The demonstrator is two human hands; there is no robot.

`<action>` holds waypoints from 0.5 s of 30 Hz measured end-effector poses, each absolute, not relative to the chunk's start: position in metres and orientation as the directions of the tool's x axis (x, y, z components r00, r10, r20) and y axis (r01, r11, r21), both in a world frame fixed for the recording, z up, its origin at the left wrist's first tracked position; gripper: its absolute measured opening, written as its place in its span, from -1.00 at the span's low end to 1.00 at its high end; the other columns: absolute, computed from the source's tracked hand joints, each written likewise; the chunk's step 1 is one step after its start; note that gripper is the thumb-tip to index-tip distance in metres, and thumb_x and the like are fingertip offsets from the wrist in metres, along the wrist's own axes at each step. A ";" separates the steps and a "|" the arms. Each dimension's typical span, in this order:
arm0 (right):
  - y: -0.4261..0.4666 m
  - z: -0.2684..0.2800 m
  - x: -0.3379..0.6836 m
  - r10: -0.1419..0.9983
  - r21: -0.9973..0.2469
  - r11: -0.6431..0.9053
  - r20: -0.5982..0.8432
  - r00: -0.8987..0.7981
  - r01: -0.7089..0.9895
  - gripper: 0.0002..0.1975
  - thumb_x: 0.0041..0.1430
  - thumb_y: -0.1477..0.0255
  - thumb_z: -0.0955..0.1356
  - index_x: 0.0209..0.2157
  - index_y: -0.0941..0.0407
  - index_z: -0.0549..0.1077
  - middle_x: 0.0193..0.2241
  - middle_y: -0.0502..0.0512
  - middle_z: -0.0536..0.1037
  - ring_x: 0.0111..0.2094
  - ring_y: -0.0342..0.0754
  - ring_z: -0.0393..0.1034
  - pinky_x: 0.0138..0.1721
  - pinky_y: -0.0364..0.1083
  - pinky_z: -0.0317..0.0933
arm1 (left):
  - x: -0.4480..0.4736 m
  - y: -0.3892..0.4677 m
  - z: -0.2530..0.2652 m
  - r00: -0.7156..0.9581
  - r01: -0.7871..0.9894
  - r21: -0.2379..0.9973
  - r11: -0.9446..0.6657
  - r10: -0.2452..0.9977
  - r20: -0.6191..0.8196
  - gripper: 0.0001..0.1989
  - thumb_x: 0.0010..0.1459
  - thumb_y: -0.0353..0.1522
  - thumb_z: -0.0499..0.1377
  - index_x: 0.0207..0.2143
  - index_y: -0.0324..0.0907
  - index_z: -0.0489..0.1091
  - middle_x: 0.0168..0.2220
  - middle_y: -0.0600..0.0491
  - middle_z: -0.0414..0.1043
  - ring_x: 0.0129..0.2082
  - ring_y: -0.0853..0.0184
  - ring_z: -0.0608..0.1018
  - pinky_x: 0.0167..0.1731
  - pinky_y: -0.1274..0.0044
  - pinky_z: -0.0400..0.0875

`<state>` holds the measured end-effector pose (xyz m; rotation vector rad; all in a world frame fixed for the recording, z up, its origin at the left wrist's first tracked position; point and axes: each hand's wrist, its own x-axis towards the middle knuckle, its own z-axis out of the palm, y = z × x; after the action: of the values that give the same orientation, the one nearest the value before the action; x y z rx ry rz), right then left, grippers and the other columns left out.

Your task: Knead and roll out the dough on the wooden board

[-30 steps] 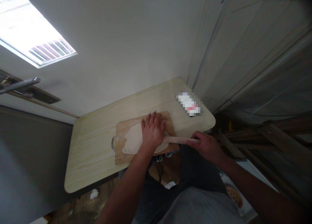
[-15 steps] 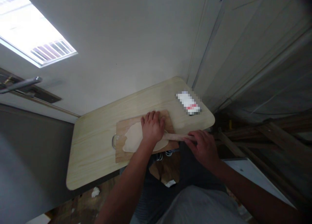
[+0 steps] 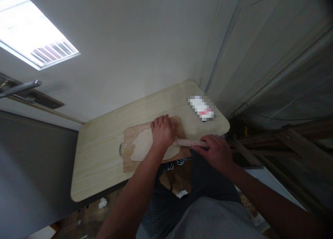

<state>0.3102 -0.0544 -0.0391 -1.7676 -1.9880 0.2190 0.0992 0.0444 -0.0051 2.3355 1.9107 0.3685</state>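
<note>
A thin, pale sheet of dough (image 3: 142, 144) with an uneven edge lies on a wooden cutting board (image 3: 127, 166) that has a metal ring handle at its left end. Across the dough's right part runs a wooden rolling pin (image 3: 189, 142). My left hand (image 3: 163, 131) is on top of the pin's left end, fingers curled over it, so that end is hidden beneath the palm. Off the board's right side, my right hand (image 3: 218, 151) is closed round the pin's other end.
The board rests on a light wood-look table (image 3: 96, 156) with rounded corners, near its front edge. A blurred-out phone-like object (image 3: 201, 108) lies toward the table's right end. Behind stands a white door with a metal handle (image 3: 23, 88). Crumpled white paper (image 3: 102, 203) is on the floor.
Both hands have moved slightly forward with the rolling pin. The fingers of my left hand look more curled than before. The view has shifted a little.
</note>
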 end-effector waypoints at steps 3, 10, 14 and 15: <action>-0.052 -0.037 0.311 0.970 -0.429 0.169 0.233 -0.072 0.887 -0.52 0.20 -0.06 0.30 -0.34 0.10 0.46 -0.40 0.12 0.55 -0.29 0.04 0.40 -0.21 -0.04 0.12 | 0.101 0.048 -0.006 0.193 0.958 0.190 -0.216 0.972 0.131 -0.53 0.36 -0.13 -0.10 0.13 -0.20 0.30 0.04 -0.19 0.39 0.08 -0.01 0.35 0.06 0.17 0.18; -0.046 -0.036 0.313 0.981 -0.453 0.131 0.186 -0.051 0.882 -0.51 0.20 -0.07 0.30 -0.35 0.09 0.48 -0.40 0.11 0.57 -0.33 0.00 0.42 -0.29 -0.07 0.13 | 0.105 0.056 -0.002 0.193 0.972 0.122 -0.202 0.978 0.080 -0.59 0.37 -0.14 -0.13 -0.09 -0.17 0.40 -0.05 -0.19 0.38 0.04 0.01 0.34 0.00 0.18 0.20; -0.043 -0.035 0.314 0.983 -0.442 0.114 0.178 -0.038 0.890 -0.50 0.21 -0.08 0.27 -0.39 0.08 0.47 -0.45 0.07 0.55 -0.38 -0.02 0.41 -0.35 -0.08 0.09 | 0.107 0.061 -0.002 0.194 0.978 0.061 -0.200 0.977 0.092 -0.59 0.37 -0.14 -0.15 -0.11 -0.17 0.38 -0.06 -0.15 0.39 0.02 0.03 0.36 -0.04 0.21 0.23; -0.042 -0.035 0.314 0.984 -0.441 0.109 0.172 -0.035 0.891 -0.50 0.21 -0.08 0.27 -0.40 0.08 0.47 -0.46 0.06 0.55 -0.39 -0.02 0.41 -0.36 -0.09 0.08 | 0.108 0.062 -0.003 0.194 0.979 0.050 -0.199 0.976 0.100 -0.59 0.37 -0.14 -0.15 -0.12 -0.17 0.38 -0.07 -0.15 0.40 0.01 0.04 0.37 -0.05 0.21 0.23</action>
<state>0.3143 -0.0417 -0.0351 -1.8227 -1.9683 0.2942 0.1076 0.0624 -0.0027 2.4459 2.0030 0.1733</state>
